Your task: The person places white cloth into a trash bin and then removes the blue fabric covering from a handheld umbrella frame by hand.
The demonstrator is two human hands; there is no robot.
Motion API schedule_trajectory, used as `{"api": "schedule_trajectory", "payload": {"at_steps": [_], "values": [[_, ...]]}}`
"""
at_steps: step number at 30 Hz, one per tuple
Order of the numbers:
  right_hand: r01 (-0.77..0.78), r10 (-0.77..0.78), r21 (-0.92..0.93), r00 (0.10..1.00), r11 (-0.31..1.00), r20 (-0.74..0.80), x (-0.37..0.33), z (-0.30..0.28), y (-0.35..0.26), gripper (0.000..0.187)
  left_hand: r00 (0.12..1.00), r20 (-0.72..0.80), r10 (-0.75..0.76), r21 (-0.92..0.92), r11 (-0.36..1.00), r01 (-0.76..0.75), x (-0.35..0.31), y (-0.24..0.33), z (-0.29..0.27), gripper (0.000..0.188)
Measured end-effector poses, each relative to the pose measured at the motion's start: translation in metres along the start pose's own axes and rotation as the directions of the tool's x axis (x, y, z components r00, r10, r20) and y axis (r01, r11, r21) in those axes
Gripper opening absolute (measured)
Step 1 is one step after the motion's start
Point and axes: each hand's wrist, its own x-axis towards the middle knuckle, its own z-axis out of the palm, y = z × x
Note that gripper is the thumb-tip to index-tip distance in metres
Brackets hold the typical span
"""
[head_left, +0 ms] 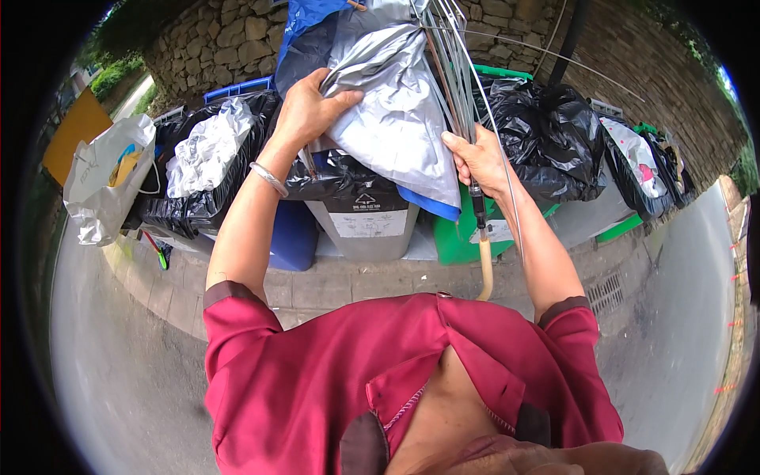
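Observation:
In front of me is a broken umbrella with a silver canopy (388, 119), blue on its other side, and loose metal ribs (457, 71). My left hand (306, 111) is closed on the canopy's left edge, thumb on top. My right hand (480, 158) is wrapped around the shaft and the bundled ribs, just right of the canopy. Below that hand the black lower shaft (478, 210) runs down to a tan curved handle (485, 269) pointing toward me. One thin rib bends past my right wrist. The canopy hangs over a grey bin (370, 237) and covers part of its top.
At the left, a black-lined bin (170, 214) bears crumpled white waste (210, 150), with an open white bag (107, 182) beside it. Black bags (546, 134) bulge from the bin at right. A stone wall (229, 39) rises behind. A drain grate (606, 293) lies in the paving.

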Motion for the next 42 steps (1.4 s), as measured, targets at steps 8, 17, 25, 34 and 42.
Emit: {"api": "schedule_trajectory", "payload": {"at_steps": [8,17,25,34,42], "values": [[-0.013,0.015,-0.070,0.999,0.997,0.040,-0.011,0.011,0.000,0.027,0.912,-0.371,0.176,0.471,0.882,0.022,0.025,-0.024,-0.052,0.025],[0.009,-0.011,-0.118,1.000,0.993,-0.015,-0.007,0.018,0.003,0.022,0.765,-0.241,0.597,0.140,0.802,-0.581,-0.102,0.063,0.008,0.057],[0.111,-0.093,-0.176,0.990,0.978,0.109,-0.012,0.050,-0.001,0.026,0.958,0.286,-0.008,-0.871,0.416,0.264,-0.065,0.049,0.083,0.043],[0.052,-0.040,-0.098,0.992,0.994,0.121,-0.017,0.048,0.004,0.019,0.971,0.225,-0.080,-0.974,0.020,0.227,-0.029,0.046,0.100,0.014],[0.139,-0.110,-0.277,0.987,0.951,0.118,-0.013,0.033,0.024,0.028,0.963,0.241,-0.123,-0.947,0.186,0.261,-0.021,0.054,0.097,0.009]]}}
